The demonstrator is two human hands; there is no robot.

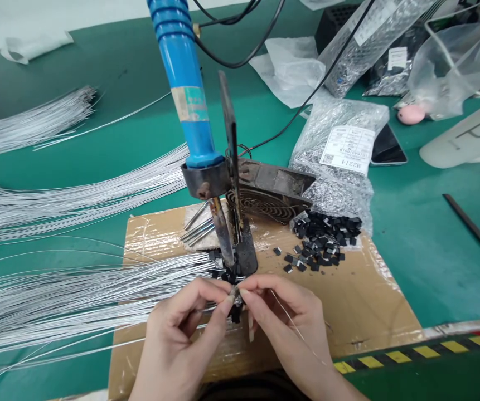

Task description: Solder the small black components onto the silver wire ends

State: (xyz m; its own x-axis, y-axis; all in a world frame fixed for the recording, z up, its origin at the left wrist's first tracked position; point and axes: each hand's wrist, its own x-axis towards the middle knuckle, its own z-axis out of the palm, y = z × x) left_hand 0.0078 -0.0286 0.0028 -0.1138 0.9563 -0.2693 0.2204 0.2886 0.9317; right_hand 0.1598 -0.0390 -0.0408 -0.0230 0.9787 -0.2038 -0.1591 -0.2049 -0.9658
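Note:
My left hand (185, 328) is closed in a pinch just below the soldering iron's tip, on a small piece mostly hidden by the fingertips. My right hand (292, 312) pinches close beside it, fingertips almost meeting the left ones. A thin solder wire (292, 320) runs from the right fingers back across that hand toward the wrist. Above both hands, the blue-handled soldering iron (187, 94) points downward in a metal stand (246, 250). Small black connectors (235, 316) lie beneath the fingers, and a bundle of white wires (97, 295) reaches in from the left.
Under the work lies a cardboard sheet (360, 312) on a green table. A dark fan (271, 192) stands behind the iron, near a pile of black connectors (323, 239). Further right are a bubble-wrap bag (331, 150), a phone (388, 146) and a pale cup (465, 133).

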